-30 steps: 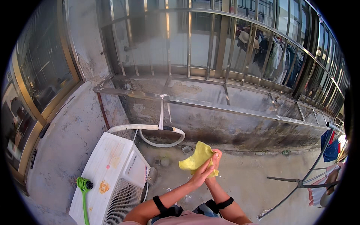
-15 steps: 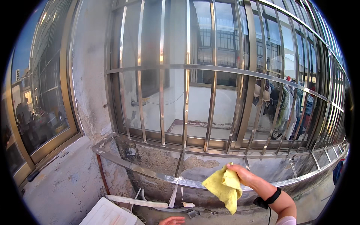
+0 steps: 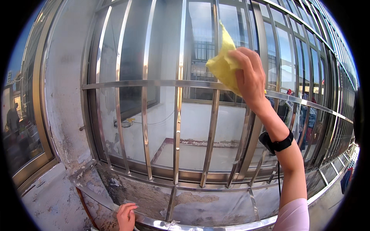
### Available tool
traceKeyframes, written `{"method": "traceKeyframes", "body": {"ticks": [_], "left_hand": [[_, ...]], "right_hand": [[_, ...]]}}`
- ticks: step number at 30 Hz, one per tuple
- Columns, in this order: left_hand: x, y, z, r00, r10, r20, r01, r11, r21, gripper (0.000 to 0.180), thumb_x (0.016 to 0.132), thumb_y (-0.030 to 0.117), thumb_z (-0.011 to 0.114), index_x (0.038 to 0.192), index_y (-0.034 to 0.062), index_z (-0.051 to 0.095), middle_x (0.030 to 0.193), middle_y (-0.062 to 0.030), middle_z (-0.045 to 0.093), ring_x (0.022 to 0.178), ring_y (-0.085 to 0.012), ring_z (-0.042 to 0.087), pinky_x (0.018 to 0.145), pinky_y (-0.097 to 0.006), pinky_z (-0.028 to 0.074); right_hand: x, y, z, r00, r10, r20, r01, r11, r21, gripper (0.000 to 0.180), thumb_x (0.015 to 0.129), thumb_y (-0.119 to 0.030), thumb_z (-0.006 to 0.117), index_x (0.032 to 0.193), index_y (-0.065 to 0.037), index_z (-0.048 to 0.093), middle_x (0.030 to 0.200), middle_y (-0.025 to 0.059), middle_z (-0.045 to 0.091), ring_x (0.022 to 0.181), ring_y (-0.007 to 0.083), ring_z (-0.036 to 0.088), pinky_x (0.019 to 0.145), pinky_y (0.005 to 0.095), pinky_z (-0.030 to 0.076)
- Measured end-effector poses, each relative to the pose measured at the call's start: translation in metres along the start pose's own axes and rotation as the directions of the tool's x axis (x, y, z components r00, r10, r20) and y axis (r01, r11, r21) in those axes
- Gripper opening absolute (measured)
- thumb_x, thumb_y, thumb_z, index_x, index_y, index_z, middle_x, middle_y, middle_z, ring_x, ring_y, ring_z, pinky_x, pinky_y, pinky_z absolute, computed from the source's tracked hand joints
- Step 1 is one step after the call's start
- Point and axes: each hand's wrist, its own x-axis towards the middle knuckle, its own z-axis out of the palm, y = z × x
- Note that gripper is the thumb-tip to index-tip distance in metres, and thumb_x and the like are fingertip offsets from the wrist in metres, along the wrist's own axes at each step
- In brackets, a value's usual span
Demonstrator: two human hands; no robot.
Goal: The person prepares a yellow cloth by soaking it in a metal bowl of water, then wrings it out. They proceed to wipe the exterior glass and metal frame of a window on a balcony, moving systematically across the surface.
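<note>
Filling most of the head view is a sliding window (image 3: 227, 123) behind a grille of upright bars (image 3: 177, 138), joined by a horizontal crossbar (image 3: 162, 83). Through the glass, a pale room with a whitish floor is visible. Below the window runs a low wall (image 3: 194, 198); a metal rail (image 3: 208, 228) runs in front of it.

The grille stands between the person and the glass. Garments (image 3: 310, 121) show behind the bars at right. A second window (image 3: 36, 165) stands at far left, with a plaster pillar (image 3: 63, 100) between the two.

The yellow cloth (image 3: 225, 69) is in front of the grille, at and above crossbar height; contact with the bars cannot be determined. The right hand (image 3: 250, 75) grips it with bent fingers. The left hand (image 3: 126, 217), at the lower edge, is near the rail, fingers loosely curled; contact cannot be determined.

The bars are shiny metal with flat faces. The low wall is stained and peeling. The cloth is soft, creased and pointed at its upper end. A black strap (image 3: 283, 145) encircles the right forearm.
</note>
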Motion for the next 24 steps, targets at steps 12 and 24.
{"method": "traceKeyframes", "body": {"ticks": [12, 24], "left_hand": [[0.023, -0.026, 0.048, 0.867, -0.254, 0.429, 0.063, 0.909, 0.411, 0.034, 0.092, 0.036, 0.046, 0.092, 0.0080, 0.066, 0.074, -0.0201, 0.064, 0.068, -0.0392, 0.062, 0.062, -0.048, 0.049], [0.014, -0.048, 0.049, 0.926, -0.169, 0.338, 0.009, 0.904, 0.427, 0.030, 0.088, 0.033, 0.050, 0.079, 0.0097, 0.067, 0.062, -0.0150, 0.061, 0.059, -0.0374, 0.059, 0.055, -0.048, 0.046]], "right_hand": [[-0.098, -0.048, 0.170, 0.935, 0.093, 0.343, -0.035, 0.984, -0.172, 0.033, 0.081, -0.019, 0.057, 0.109, -0.005, 0.046, 0.092, 0.0064, 0.051, 0.088, 0.0232, 0.050, 0.078, 0.0329, 0.043], [-0.118, 0.002, 0.121, 0.851, 0.088, 0.517, -0.065, 0.996, -0.062, 0.034, 0.087, -0.019, 0.054, 0.117, -0.006, 0.047, 0.111, 0.0097, 0.056, 0.096, 0.0270, 0.059, 0.070, 0.0374, 0.050]]}}
